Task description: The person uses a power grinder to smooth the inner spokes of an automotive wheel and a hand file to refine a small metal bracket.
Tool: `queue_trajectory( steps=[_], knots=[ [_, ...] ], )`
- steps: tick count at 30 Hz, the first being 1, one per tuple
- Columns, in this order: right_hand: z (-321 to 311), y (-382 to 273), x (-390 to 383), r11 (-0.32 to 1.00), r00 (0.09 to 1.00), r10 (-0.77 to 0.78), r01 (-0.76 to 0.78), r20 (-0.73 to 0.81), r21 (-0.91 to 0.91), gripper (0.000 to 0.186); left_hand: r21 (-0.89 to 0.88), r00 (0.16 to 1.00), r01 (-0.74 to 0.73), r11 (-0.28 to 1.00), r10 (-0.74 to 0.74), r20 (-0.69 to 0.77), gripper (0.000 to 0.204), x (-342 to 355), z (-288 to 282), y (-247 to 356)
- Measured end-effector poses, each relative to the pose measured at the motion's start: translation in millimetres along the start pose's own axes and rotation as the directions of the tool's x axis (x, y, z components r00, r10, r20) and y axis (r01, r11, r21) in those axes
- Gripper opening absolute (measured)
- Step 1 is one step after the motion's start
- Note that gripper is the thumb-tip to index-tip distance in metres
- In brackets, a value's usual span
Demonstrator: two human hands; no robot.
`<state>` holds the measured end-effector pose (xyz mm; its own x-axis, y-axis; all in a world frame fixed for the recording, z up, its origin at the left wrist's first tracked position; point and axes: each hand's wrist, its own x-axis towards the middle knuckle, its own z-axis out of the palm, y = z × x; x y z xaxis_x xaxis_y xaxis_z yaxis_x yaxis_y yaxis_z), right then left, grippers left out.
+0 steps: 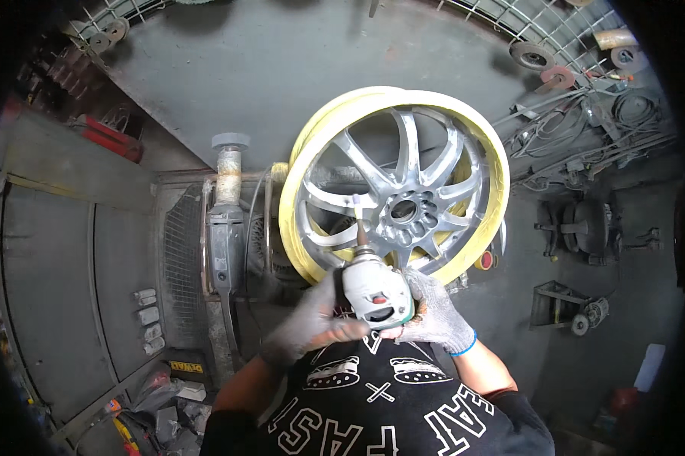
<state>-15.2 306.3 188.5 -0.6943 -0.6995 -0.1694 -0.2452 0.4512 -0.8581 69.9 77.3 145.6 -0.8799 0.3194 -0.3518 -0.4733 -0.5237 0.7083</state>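
Observation:
A die grinder [373, 292] with a white, dusty body is in front of my chest, held between both gloved hands. My left hand [308, 319] is closed on its left side, a little blurred, and my right hand [437, 313] is closed on its right side. The grinder's narrow nose carries a pale mounted stone [357, 204], which is in front of the left spokes; whether it touches them I cannot tell. Beyond stands a multi-spoke alloy wheel [407, 163], tilted to face me, its outer lip [502, 178] yellow and its spokes bare grey metal.
A dusty machine column [228, 247] with a round top stands left of the wheel. Behind is a large grey panel [281, 72]. Cables [566, 125] and abrasive discs [532, 57] hang at right. Cluttered bags and a case [189, 366] lie at lower left.

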Motion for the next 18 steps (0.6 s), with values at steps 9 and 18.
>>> queue_trajectory(
  steps=[9, 18],
  knots=[
    [22.3, -7.5, -12.7, 0.936, 0.977, 0.182, -0.138, -0.108, 0.324, 0.112, -0.583, 0.751, 0.565, 0.584, -0.072, 0.656, 0.049, 52.9, -24.5, -49.1],
    [26.9, 13.2, -9.1, 0.857, 0.936, 0.3, -0.179, -0.186, 0.484, 0.113, -0.099, 0.929, 0.1, 0.99, -0.058, 0.364, 0.103, 61.1, -5.4, -26.8]
  ],
)
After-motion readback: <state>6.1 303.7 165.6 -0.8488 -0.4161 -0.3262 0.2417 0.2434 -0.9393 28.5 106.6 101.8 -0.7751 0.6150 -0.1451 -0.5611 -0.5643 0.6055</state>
